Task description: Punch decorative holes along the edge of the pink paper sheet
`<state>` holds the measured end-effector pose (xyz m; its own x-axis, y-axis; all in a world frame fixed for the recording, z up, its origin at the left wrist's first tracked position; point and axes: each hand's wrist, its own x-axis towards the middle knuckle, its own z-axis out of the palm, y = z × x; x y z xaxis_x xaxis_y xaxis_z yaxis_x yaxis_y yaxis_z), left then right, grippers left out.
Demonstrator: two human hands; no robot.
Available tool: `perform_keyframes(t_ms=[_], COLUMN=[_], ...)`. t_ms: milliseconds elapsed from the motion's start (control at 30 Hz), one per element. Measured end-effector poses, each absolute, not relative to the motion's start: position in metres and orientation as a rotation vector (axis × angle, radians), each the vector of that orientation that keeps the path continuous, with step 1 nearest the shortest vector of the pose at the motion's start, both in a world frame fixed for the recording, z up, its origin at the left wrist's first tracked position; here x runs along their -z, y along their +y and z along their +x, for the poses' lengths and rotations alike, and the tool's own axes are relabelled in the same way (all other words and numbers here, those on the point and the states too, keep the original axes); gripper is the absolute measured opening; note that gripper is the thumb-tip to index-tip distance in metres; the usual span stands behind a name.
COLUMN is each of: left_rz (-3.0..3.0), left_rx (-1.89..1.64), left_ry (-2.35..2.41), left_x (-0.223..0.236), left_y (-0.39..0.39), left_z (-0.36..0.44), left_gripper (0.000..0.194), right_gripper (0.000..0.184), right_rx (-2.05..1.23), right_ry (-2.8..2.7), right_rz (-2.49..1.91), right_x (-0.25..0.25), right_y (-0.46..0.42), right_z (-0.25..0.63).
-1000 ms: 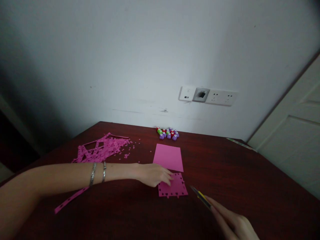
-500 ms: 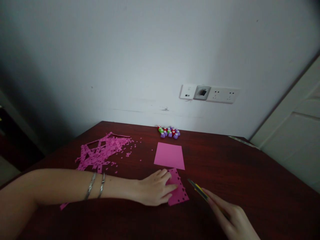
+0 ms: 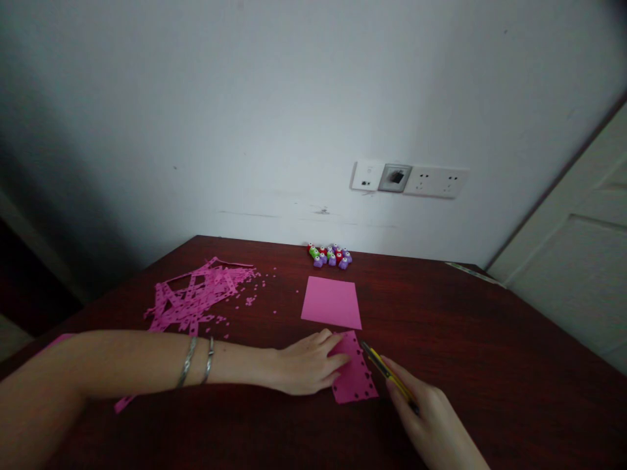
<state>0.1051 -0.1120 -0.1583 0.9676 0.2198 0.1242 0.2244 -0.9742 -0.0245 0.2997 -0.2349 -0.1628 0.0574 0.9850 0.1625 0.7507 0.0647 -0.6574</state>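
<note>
A pink paper sheet with small punched holes along its edges (image 3: 356, 375) lies on the dark red table. My left hand (image 3: 306, 362) rests on its left part, fingers spread and pressing it down. In my right hand (image 3: 421, 405) is a yellow and black utility knife (image 3: 386, 372), gripped by its handle. Its tip points up and left, close to the upper right edge of the punched sheet; whether it touches the paper I cannot tell. Just beyond lies a plain pink paper square (image 3: 332, 302).
Cut pink strips and tiny scraps (image 3: 200, 300) are heaped at the left, partly behind my left forearm. Several small red, green and purple craft punches (image 3: 330, 256) stand near the wall. Sockets (image 3: 409, 179) are set in the wall. A thin strip (image 3: 475, 274) lies at the back right edge.
The utility knife in my right hand has moved left and up, closer to the punched sheet's edge. My left hand and the sheet have shifted slightly right.
</note>
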Motion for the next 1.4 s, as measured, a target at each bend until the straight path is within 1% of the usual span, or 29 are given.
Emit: perform_keyframes(t_ms=[133,300,633,867,1233,1400], left_rz=[-3.098,-3.112,-3.149,-3.194,-3.258,-3.284], left_rx=[0.296,0.320,0.216,0.110,0.102,0.137], left_ry=[-0.334,-0.250,-0.201,-0.180,-0.126,-0.143], left_x=[0.158,0.159,0.159,0.153,0.153,0.155], left_y=[-0.112,-0.108,-0.096,-0.094,-0.089,-0.088], left_z=[0.112,0.115,0.116,0.119,0.119,0.120], left_gripper=[0.034,0.034,0.039,0.040,0.042,0.048], right_gripper=[0.043,0.045,0.045,0.050,0.054,0.057], right_rx=[-0.461,-0.380,-0.246,-0.183,-0.202,-0.265], right_ry=[-1.797,-1.824,-1.819,-1.907,-1.926,-1.916], right_rz=[-1.732,-1.798,-1.932,-2.053,-2.244,-2.346], right_x=[0.165,0.168,0.171,0.178,0.173,0.165], right_y=[-0.231,-0.227,-0.232,-0.230,-0.229,-0.227], right_z=[0.294,0.292,0.289,0.287,0.277,0.271])
